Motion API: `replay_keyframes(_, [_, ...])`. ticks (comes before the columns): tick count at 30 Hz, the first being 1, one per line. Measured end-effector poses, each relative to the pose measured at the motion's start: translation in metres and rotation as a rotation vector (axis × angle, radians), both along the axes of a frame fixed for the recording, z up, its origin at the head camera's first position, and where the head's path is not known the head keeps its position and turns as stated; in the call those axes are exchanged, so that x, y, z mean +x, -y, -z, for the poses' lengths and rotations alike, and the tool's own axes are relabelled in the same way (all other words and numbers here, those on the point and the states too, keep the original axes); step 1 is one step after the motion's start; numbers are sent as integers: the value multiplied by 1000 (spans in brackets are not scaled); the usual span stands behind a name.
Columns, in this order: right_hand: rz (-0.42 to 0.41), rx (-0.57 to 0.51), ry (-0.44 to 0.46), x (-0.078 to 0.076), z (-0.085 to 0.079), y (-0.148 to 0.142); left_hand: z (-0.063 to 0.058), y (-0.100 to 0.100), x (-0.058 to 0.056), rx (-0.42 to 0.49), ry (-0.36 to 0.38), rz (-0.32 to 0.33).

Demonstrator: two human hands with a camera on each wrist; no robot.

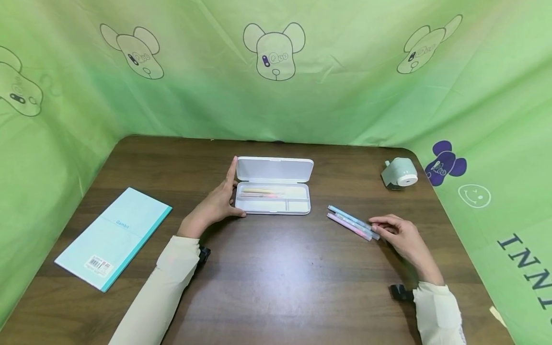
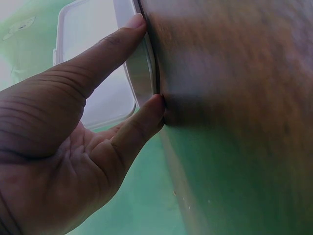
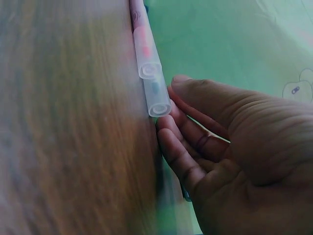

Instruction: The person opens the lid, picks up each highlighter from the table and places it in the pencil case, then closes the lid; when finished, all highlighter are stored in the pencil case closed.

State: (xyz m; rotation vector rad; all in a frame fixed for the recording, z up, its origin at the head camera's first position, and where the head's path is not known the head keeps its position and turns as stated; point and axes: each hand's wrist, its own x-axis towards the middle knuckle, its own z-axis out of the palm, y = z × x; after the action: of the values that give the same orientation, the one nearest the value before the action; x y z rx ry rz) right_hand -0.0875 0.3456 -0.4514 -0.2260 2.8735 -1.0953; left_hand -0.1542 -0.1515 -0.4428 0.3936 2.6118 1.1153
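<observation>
A white pencil case (image 1: 273, 206) stands with its lid (image 1: 274, 170) raised, and a few thin pens (image 1: 260, 192) lie in its long compartment. At its left end my left hand (image 1: 214, 202) is spread, the thumb by the front corner and the index finger up along the lid's side. In the left wrist view, the thumb and another fingertip touch the case's edge. Light blue pens (image 1: 349, 217) and a lilac pen (image 1: 345, 224) with clear caps lie side by side on the table. My right hand (image 1: 402, 235) reaches their capped ends, fingertips right at a cap (image 3: 157, 100), thumb slightly apart.
A light blue notebook (image 1: 116, 235) lies at the left of the brown table (image 1: 276, 287). A pale green pencil sharpener (image 1: 400, 172) stands at the back right. Green printed cloth (image 1: 276, 110) hangs behind the table and along both sides.
</observation>
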Motion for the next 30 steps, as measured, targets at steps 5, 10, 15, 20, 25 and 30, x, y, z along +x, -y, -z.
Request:
replay_keyframes(5, [-11, 11, 3, 0, 1, 2, 1, 0, 0, -6, -11, 9])
replay_keyframes(10, [-16, 29, 0, -2, 1, 3, 0, 1, 0, -6, -11, 7])
replay_keyframes(15, [-15, 63, -7, -4, 0, 5, 0, 0, -1, -5, -6, 2])
replay_keyframes(20, [-9, 66, -11, -4, 0, 8, 0, 0, -1, -8, -12, 9])
replay_keyframes(25, [-11, 70, -29, -4, 0, 10, -1, 0, 0, -15, -15, 10])
replay_keyframes(30, [-16, 95, -51, -6, 1, 12, -1, 0, 1, -12, -21, 12])
